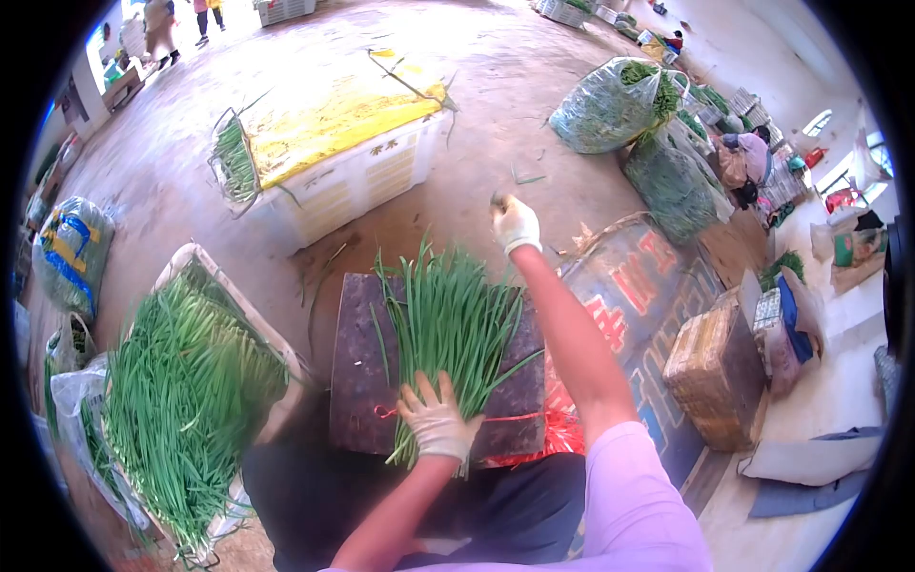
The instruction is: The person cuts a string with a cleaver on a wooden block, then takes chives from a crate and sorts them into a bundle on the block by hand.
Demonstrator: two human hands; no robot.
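Head view: rests left hand splayed across near end of chive bunch pointing lengthwise away; curls right hand farther off, cannot tell whether holding anything.

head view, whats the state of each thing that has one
Left hand: open, flat on greens
Right hand: raised, curled
Greens: gathered, not tied over
Left crate: uncovered, heaped full
White crate: covered by yellow sheet
Upper bag: open, stuffed full

Floor: brown, stained (glaring white farther off)
Wall: white, at right
Window: bright, right edge
Light: strong, upper left
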